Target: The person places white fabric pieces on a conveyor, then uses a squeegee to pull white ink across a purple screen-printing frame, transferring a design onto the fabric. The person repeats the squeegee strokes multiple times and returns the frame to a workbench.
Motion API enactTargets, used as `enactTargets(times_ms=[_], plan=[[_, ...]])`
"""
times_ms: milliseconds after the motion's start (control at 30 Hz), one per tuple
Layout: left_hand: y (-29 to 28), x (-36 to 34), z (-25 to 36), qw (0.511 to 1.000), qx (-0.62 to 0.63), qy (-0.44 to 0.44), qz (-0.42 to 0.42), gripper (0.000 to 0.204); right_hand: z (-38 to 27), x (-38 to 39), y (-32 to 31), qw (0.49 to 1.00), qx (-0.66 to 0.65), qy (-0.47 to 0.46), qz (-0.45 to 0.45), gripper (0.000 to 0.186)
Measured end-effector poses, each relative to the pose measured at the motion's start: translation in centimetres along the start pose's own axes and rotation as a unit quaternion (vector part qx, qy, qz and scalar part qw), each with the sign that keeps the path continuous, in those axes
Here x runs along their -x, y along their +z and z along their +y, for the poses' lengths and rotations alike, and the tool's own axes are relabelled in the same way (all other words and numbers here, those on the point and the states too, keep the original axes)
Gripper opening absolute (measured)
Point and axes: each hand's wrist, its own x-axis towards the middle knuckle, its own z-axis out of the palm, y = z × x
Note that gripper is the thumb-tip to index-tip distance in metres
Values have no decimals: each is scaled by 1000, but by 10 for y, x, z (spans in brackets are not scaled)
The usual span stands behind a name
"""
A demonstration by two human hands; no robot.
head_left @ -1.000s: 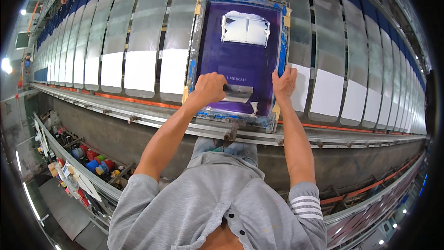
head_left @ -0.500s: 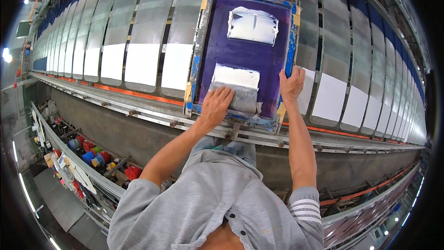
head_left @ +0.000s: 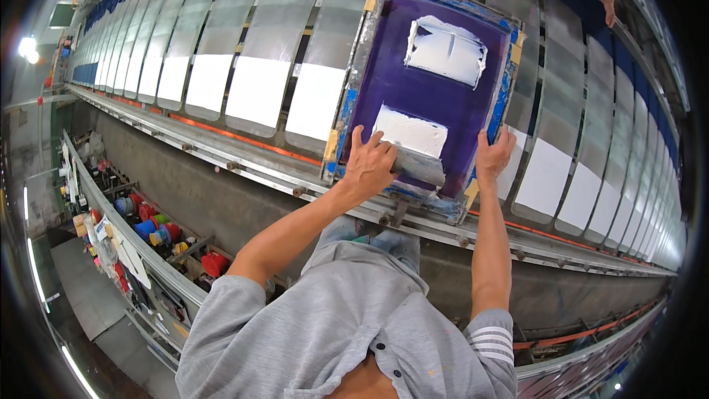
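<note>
A screen-printing frame (head_left: pixel 349 103) with a purple mesh, patched with blue and tan tape, lies across the metal boards before me. At its near end my left hand (head_left: pixel 368 166) holds the left end of a grey squeegee (head_left: pixel 421 168), the index finger reaching out over the mesh. A thick band of white ink (head_left: pixel 410 131) lies along the squeegee's far side. Farther up the mesh is a second white ink patch (head_left: pixel 446 50). My right hand (head_left: pixel 495 155) is curled around the frame's right edge, near its lower corner.
Long metal boards with white sheets (head_left: pixel 258 92) run in a row to both sides. A metal rail (head_left: pixel 244 168) passes along the near edge. Behind it on the left, a shelf holds several coloured containers (head_left: pixel 164 233). Another person's hand (head_left: pixel 609 11) shows at upper right.
The view has turned, so the frame sits farther right and more tilted. My left hand has shifted toward the squeegee's left end, its fingers more spread. My right hand stays on the frame's edge.
</note>
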Motion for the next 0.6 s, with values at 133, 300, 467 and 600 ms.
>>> enactTargets(times_ms=[133,300,467,600], plan=[[0,-8,-6,998,-47,41,-22,23,-6,4,1,1000,-4,8,-12,54],[2,-17,-9,996,8,17,-89,20,-1,6,10,999,26,5,-36,53],[18,-6,-11,997,37,50,38,12,-7,3,10,994,61,29,-82,55],[21,5,-7,992,45,60,98,16,-25,5,-9,995,73,-58,-29,59]])
